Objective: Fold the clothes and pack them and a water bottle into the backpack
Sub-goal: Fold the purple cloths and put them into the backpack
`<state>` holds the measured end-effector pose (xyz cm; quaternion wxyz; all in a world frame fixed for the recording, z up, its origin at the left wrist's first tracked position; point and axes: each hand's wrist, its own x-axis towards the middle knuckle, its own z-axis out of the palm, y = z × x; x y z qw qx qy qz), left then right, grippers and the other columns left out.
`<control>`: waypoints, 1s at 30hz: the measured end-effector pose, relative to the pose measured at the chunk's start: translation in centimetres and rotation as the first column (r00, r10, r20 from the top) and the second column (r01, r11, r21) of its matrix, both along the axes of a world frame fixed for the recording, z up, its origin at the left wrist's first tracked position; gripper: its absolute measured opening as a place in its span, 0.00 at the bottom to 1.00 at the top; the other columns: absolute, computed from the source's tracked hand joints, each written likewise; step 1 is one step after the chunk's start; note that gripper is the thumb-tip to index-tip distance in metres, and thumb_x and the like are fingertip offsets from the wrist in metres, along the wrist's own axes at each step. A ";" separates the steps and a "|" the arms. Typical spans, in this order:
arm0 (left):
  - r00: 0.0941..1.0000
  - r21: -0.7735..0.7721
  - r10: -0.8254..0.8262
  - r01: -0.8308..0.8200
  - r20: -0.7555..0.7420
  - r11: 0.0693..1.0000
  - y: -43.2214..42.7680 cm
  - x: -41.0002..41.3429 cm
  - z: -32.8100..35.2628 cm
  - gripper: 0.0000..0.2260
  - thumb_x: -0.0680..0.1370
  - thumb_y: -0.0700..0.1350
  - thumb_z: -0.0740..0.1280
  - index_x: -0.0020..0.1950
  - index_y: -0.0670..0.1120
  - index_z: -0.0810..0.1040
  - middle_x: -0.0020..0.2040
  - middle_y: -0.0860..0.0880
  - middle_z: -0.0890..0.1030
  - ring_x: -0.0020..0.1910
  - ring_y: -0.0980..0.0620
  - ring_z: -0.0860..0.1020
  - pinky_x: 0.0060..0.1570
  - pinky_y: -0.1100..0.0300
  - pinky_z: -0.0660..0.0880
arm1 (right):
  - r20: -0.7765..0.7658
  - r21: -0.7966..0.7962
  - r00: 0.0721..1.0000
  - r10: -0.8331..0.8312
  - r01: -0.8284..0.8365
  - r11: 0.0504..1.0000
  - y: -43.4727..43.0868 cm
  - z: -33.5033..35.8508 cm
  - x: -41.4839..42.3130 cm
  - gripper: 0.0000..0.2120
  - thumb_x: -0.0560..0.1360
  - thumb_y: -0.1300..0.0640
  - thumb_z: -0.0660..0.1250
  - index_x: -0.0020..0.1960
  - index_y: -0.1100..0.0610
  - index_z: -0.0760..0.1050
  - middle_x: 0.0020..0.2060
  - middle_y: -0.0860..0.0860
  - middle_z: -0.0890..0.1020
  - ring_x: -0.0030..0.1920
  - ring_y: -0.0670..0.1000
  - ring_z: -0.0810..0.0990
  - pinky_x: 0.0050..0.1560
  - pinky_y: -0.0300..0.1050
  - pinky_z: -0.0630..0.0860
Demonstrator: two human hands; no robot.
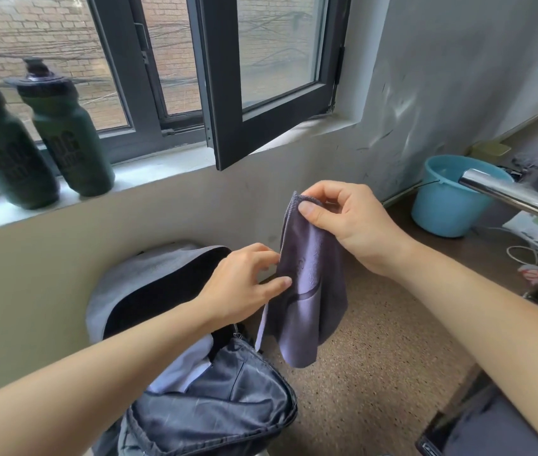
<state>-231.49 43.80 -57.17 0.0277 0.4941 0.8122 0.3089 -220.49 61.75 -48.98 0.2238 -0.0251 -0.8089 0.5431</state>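
Head view. I record the margins first. A speckled brown floor (376, 373) lies open to the right of the grey-and-black fabric backpack (149, 278), which stands against the cream wall under the pale windowsill (162, 166). A dark-framed window sash (261, 93) swings inward, and its lower corner overhangs the sill above the work area. At right, a round light-blue plastic bucket (445, 205) stands near the wall, and a polished metal rail (517, 195) crosses in front of its rim. Two dark green water bottles with black caps (73, 139) stand side by side at the sill's far left, well apart from both hands.

The task item, a soft grey-purple cloth (310, 291), hangs upright in the air, just right of the backpack's open mouth. I see it doubled lengthwise with a stitched hem along the top, and its lower end hangs loose and rounded. The right hand (353, 222) pinches its top corner between thumb and forefinger. The left hand (241, 284) pinches its left edge at mid-height, thumb on the front face. The backpack is unzipped, its dark front panel (221, 399) slumped forward, and a white folded garment (188, 363) shows inside.
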 end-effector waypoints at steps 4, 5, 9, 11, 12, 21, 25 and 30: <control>0.998 -0.129 0.050 -0.053 -0.029 0.990 0.7 -0.4 -1.5 0.19 0.73 0.62 0.60 0.42 0.48 0.79 0.41 0.54 0.74 0.42 0.49 0.77 0.45 0.47 0.76 | -0.074 -0.056 0.994 -0.075 0.071 0.996 1.1 -0.3 -0.3 0.07 0.80 0.64 0.68 0.48 0.54 0.81 0.42 0.53 0.82 0.45 0.48 0.79 0.52 0.44 0.77; 0.998 -0.161 0.050 -0.055 -0.034 0.985 0.8 -0.5 -1.9 0.19 0.74 0.62 0.60 0.42 0.47 0.79 0.41 0.55 0.74 0.43 0.48 0.77 0.45 0.47 0.77 | -0.080 -0.079 0.994 -0.076 0.069 0.994 1.4 -0.4 -0.4 0.08 0.80 0.63 0.68 0.47 0.53 0.81 0.42 0.53 0.82 0.45 0.49 0.78 0.52 0.45 0.76; 1.000 -0.282 0.005 -0.012 -0.025 0.959 1.3 -0.4 -3.3 0.21 0.77 0.63 0.59 0.52 0.51 0.83 0.53 0.59 0.70 0.54 0.50 0.77 0.52 0.51 0.77 | -0.082 -0.146 0.996 -0.028 0.016 0.989 2.2 -0.4 -0.2 0.09 0.80 0.63 0.67 0.48 0.52 0.81 0.42 0.54 0.81 0.46 0.51 0.78 0.52 0.45 0.76; 1.000 -0.312 -0.003 -0.004 -0.023 0.950 1.8 -0.2 -3.6 0.23 0.77 0.63 0.57 0.54 0.49 0.82 0.55 0.57 0.70 0.55 0.49 0.77 0.53 0.50 0.77 | -0.082 -0.169 0.997 0.003 -0.017 0.986 2.3 -0.2 -0.1 0.08 0.80 0.64 0.67 0.48 0.53 0.81 0.42 0.54 0.81 0.46 0.51 0.77 0.51 0.43 0.76; 0.999 -0.309 -0.007 -0.003 -0.031 0.951 2.0 -0.1 -3.7 0.23 0.77 0.64 0.56 0.54 0.48 0.81 0.55 0.56 0.72 0.55 0.48 0.77 0.52 0.50 0.77 | -0.085 -0.178 0.996 0.015 -0.030 0.984 2.3 -0.1 -0.1 0.08 0.80 0.64 0.67 0.48 0.53 0.81 0.42 0.54 0.81 0.46 0.51 0.77 0.51 0.43 0.76; 0.981 -0.151 0.035 -0.064 -0.192 0.986 1.5 -2.1 -3.6 0.25 0.76 0.65 0.57 0.32 0.46 0.71 0.36 0.53 0.71 0.37 0.47 0.75 0.37 0.52 0.72 | -0.086 -0.166 0.973 -0.212 0.196 0.966 6.4 -0.8 0.4 0.08 0.81 0.65 0.66 0.47 0.56 0.80 0.39 0.50 0.81 0.40 0.43 0.78 0.46 0.36 0.75; 0.977 -0.097 0.042 -0.064 -0.210 0.993 0.7 -3.7 -3.5 0.25 0.77 0.63 0.62 0.31 0.45 0.74 0.36 0.54 0.73 0.35 0.49 0.75 0.37 0.53 0.72 | -0.018 -0.169 0.940 -0.342 0.334 0.927 8.5 -2.6 -0.1 0.09 0.80 0.65 0.67 0.45 0.55 0.81 0.40 0.52 0.80 0.41 0.46 0.77 0.46 0.39 0.76; 0.967 -0.121 -0.048 0.018 -0.249 0.992 -0.2 -5.2 -3.7 0.16 0.80 0.49 0.72 0.33 0.47 0.76 0.37 0.53 0.73 0.37 0.52 0.75 0.38 0.54 0.72 | 0.058 -0.227 0.882 -0.467 0.467 0.855 10.2 -3.8 -1.0 0.10 0.81 0.64 0.66 0.44 0.53 0.79 0.42 0.52 0.82 0.44 0.48 0.79 0.50 0.44 0.76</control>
